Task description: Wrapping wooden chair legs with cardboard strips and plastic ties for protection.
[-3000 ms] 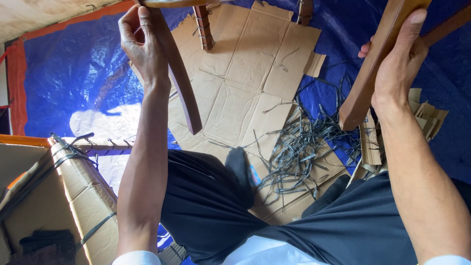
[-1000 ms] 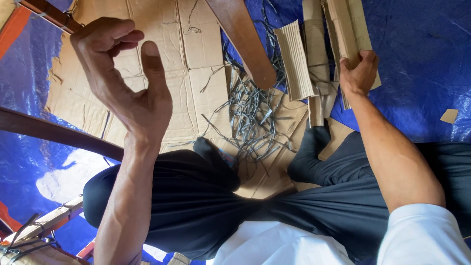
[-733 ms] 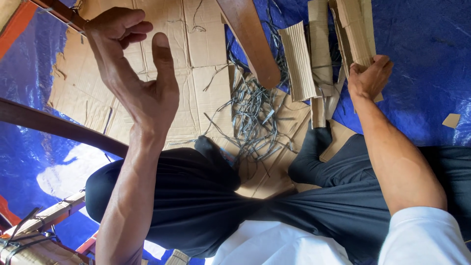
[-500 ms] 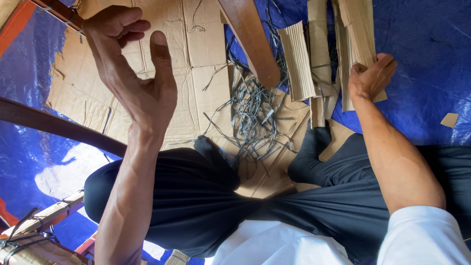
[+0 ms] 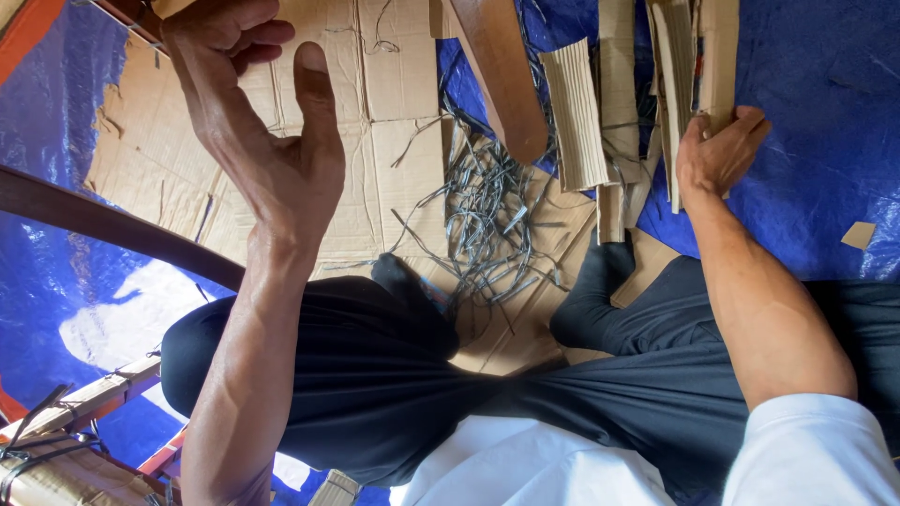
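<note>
My right hand (image 5: 717,155) is stretched out over the blue tarp (image 5: 816,112) and grips a bundle of folded cardboard strips (image 5: 689,66), lifted on edge. My left hand (image 5: 267,131) is raised in front of me, fingers loosely curled and thumb up, with nothing seen in it. A curved dark wooden piece (image 5: 112,230) passes behind my left forearm. A brown wooden leg (image 5: 506,80) hangs down over a pile of cut grey plastic straps (image 5: 483,220). A corrugated cardboard piece (image 5: 577,117) lies beside it.
A flattened cardboard sheet (image 5: 384,84) covers the floor ahead. I sit with legs in dark trousers (image 5: 375,375) spread. A strapped, cardboard-wrapped frame (image 5: 66,450) stands at lower left. A small cardboard scrap (image 5: 858,234) lies on the tarp at right.
Three seconds ago both hands gripped wooden chair parts. Since then my right hand has taken the cardboard strips and raised them on edge; my left hand has stayed raised, holding nothing.
</note>
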